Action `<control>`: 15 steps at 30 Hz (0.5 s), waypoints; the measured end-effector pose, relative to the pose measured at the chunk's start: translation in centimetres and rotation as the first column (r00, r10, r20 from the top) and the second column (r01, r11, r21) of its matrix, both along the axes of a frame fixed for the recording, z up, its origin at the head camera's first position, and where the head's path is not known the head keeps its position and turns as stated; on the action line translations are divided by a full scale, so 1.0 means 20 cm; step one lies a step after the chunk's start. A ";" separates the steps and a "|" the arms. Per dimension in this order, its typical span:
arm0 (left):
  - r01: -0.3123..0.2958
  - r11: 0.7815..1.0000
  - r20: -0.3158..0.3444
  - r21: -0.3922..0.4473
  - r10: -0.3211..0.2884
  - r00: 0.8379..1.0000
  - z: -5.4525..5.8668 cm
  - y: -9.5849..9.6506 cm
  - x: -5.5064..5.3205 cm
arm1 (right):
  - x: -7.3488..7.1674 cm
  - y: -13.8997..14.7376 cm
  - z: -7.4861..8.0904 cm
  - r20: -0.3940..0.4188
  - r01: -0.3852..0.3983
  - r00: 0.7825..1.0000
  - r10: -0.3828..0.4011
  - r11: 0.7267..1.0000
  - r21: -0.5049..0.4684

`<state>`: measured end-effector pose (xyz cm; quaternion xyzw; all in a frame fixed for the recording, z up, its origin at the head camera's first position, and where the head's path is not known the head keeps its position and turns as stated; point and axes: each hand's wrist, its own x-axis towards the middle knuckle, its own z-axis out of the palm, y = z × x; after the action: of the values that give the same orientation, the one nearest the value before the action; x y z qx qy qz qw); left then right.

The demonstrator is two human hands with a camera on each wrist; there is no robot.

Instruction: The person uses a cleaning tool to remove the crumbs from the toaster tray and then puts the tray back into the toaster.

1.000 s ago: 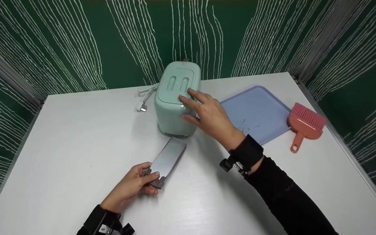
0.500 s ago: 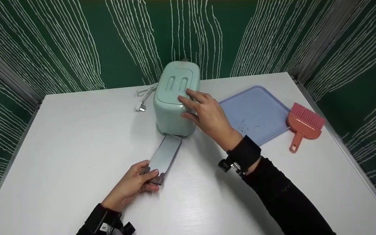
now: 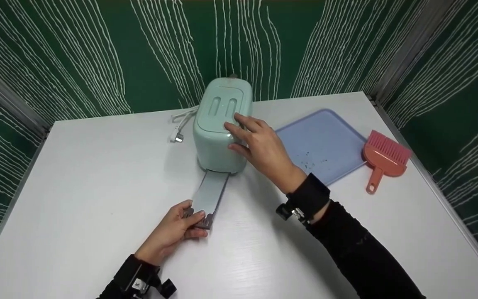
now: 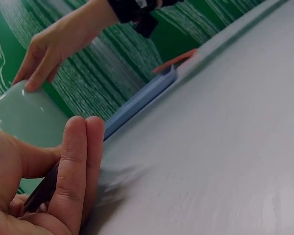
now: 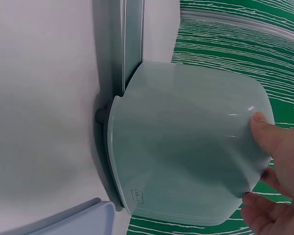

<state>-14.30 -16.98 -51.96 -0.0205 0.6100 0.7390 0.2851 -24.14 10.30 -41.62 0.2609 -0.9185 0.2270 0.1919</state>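
Note:
A mint-green toaster (image 3: 216,147) with two slots in its lid stands at the back of the white table. From the foot of its near end a long, flat crumb tray (image 3: 210,191) sticks out; its far end is inside and hidden. My left hand (image 3: 171,232) pinches the tray's dark grey front end between thumb and fingers. On the toaster's top and near edge rests my right hand (image 3: 264,147), its fingers spread and fairly straight. In the right wrist view the thumb and fingertips touch the toaster's shell (image 5: 186,137).
Right of the toaster lies a blue plastic tray (image 3: 326,141) with dark crumbs on it. A small orange brush (image 3: 386,160) with pink bristles overlaps its right edge. The toaster's white plug (image 3: 176,136) and cord lie to its left. Green walls stand behind and beside the table.
My left hand has moved the crumb tray forward: its far end was outside the toaster and is now inside. My right hand has stayed on the toaster.

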 end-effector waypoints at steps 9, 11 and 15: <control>-0.031 0.999 0.017 0.011 0.031 0.999 0.00 0.05 -0.04 | 0.00 0.00 -0.01 -0.021 0.015 1.000 -0.014 1.000 0.016; -0.042 0.999 0.016 0.014 0.041 0.999 0.00 0.07 -0.05 | 0.00 -0.01 -0.01 -0.020 0.019 1.000 -0.019 1.000 0.016; -0.058 0.998 0.008 0.016 0.058 0.998 -0.01 0.09 -0.07 | 0.01 -0.01 0.00 -0.012 0.019 1.000 -0.019 1.000 0.013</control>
<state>-15.70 -15.20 -52.10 -0.0387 0.6019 0.7520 0.2660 -24.03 10.16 -41.71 0.2548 -0.9213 0.2175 0.1976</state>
